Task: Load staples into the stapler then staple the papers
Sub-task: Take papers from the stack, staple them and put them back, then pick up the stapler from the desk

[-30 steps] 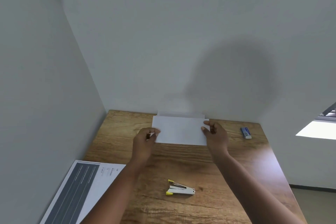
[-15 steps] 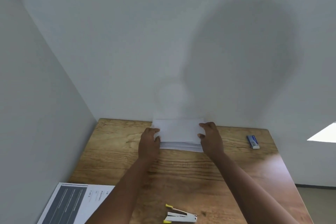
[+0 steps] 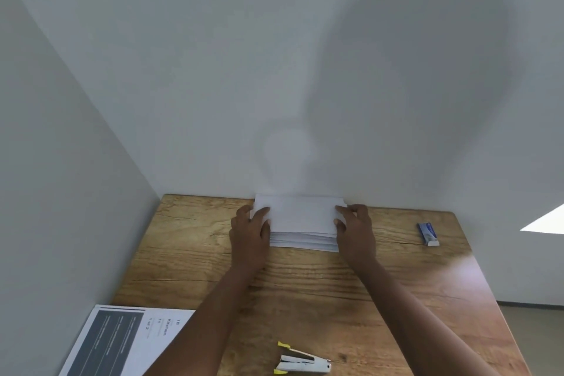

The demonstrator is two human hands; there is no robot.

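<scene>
A stack of white papers [image 3: 300, 220] lies at the far middle of the wooden desk [image 3: 412, 281], against the wall. My left hand [image 3: 250, 235] grips its left edge and my right hand [image 3: 355, 232] grips its right edge, thumbs on top. The top sheets are tilted up a little and the lower edges fan out at the front. A white stapler with yellow tips [image 3: 300, 360] rests near the front edge, its top arm swung open, apart from both hands.
A small blue and white staple box [image 3: 428, 233] lies at the far right of the desk. A printed sheet with a dark panel [image 3: 122, 342] lies at the front left corner. Walls close the desk at the back and left.
The held-up papers came down onto the desk against the wall, with both hands still on their side edges. The camera has tilted, so the stapler sits lower in view.
</scene>
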